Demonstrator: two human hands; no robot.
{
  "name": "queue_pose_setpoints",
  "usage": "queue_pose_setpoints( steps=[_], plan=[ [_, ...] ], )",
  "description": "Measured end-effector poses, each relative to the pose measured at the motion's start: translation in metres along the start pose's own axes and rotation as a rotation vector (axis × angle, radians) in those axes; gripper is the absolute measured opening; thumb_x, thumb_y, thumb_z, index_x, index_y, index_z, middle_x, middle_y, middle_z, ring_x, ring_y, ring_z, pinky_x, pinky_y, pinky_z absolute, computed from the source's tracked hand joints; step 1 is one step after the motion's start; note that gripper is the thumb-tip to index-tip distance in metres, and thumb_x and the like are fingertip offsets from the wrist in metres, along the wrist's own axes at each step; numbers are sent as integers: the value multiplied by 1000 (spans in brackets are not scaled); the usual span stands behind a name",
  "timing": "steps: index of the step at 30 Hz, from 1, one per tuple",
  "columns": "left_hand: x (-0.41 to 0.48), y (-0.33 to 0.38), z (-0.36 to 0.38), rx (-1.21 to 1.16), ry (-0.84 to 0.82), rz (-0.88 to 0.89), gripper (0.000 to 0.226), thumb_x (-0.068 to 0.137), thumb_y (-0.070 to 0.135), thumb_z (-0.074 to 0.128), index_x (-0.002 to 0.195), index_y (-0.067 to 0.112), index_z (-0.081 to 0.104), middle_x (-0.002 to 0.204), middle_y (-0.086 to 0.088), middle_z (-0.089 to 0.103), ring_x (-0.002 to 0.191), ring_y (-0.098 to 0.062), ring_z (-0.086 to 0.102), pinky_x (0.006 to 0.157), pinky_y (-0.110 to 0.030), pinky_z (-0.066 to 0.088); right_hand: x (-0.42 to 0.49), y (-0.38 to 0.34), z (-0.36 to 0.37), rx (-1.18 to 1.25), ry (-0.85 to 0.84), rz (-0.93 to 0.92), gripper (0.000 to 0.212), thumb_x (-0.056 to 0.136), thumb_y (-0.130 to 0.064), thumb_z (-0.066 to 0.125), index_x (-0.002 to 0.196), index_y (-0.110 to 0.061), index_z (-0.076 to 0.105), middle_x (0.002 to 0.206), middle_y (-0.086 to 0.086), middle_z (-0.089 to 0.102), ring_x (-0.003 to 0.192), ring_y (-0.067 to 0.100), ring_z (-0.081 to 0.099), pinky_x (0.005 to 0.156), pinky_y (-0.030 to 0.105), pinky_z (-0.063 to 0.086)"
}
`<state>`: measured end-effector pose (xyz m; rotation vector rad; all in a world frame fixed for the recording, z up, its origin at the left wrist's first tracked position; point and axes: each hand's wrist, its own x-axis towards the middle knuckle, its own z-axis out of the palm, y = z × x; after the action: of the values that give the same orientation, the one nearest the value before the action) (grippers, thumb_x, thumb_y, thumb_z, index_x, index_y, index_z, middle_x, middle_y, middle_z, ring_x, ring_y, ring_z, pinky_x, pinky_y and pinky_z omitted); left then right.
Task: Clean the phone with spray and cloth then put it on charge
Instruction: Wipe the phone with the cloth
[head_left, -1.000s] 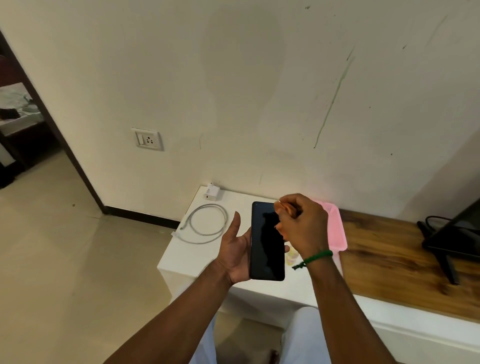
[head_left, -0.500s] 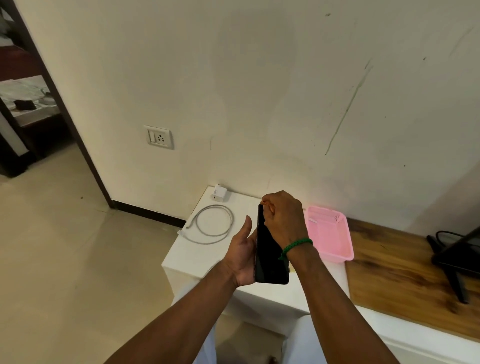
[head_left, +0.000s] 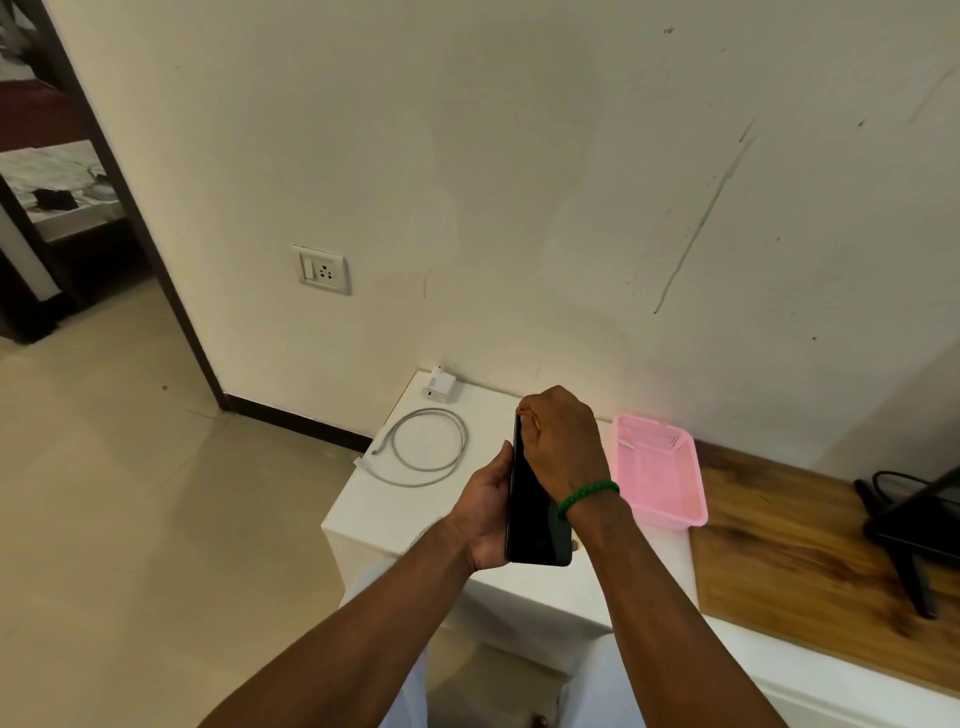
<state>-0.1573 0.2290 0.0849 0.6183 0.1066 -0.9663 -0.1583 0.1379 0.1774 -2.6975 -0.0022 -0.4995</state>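
Head view. Cradles phone (head_left: 535, 514) upright in left hand (head_left: 480, 512), thumb along its left edge, above the bench's (head_left: 395, 514) front left corner. Presses right hand (head_left: 561, 441), fingers curled, against the phone's top edge; unclear whether anything is pinched inside. By the bench's left edge, coiled cable (head_left: 426, 453); at the back left corner, charger (head_left: 441, 385); just right of the hands, tray (head_left: 657, 467). Open floor leftward.

Glossy black phone (head_left: 535, 514), pink plastic basket (head_left: 660, 478), wood-grain top (head_left: 810, 566)
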Motion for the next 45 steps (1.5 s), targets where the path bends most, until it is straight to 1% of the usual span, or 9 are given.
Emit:
queue_pose_setpoints(
  steps=[4,8,14,18,25,34,38,41,45],
  plan=[
    [-2,4,3,18,18,1,64,92,63,36,123,14,62,117,-15,64,108,-33,59,95,-48,48,-7,-2,1,-5,-28,-11,32,83,-19,33,75,-4,61,82,13,57,75,29,54,65,33,42],
    [-1,5,1,52,44,-7,71,88,64,45,140,15,48,143,-15,45,128,-33,44,115,-49,26,-17,-1,3,-11,-46,-30,23,90,-12,43,86,-2,63,91,14,59,83,30,56,72,37,46],
    [0,3,0,23,38,-11,71,86,64,46,139,16,50,138,-15,50,127,-34,45,115,-48,27,-22,1,4,4,-45,-19,28,93,-15,41,96,-1,66,99,15,60,89,28,57,78,33,44],
    [0,4,3,36,33,11,73,88,65,46,142,15,46,150,-15,37,140,-34,33,116,-49,23,-17,0,2,-10,-31,-28,19,92,-11,47,87,-2,63,91,15,59,82,29,55,70,31,41],
    [1,3,4,23,-34,21,67,93,63,35,134,14,54,128,-16,57,116,-35,54,97,-50,44,-1,3,2,-15,21,2,17,85,-5,49,71,-3,59,79,14,55,72,30,54,62,33,40],
    [-2,0,2,51,-21,13,61,95,60,33,120,14,65,114,-16,65,104,-34,61,89,-49,48,4,6,2,-9,53,14,18,88,-7,47,76,-1,59,82,15,54,76,29,53,65,32,40],
    [-5,0,6,57,-14,6,63,94,61,35,126,13,61,119,-16,62,110,-34,58,97,-50,45,0,4,3,-28,63,-3,16,88,-6,48,80,0,60,87,15,56,80,29,52,65,28,33],
    [-3,0,6,68,18,14,66,92,59,40,138,12,50,133,-17,52,125,-36,47,112,-50,31,-2,3,5,-19,71,-18,13,86,-3,50,83,2,62,88,16,56,81,29,53,65,29,37],
    [-1,1,8,72,44,21,65,93,59,40,137,13,51,132,-17,54,124,-35,48,113,-50,31,-2,2,6,-5,75,-17,15,87,-4,50,86,2,64,89,16,57,82,30,54,69,32,43]
  ],
)
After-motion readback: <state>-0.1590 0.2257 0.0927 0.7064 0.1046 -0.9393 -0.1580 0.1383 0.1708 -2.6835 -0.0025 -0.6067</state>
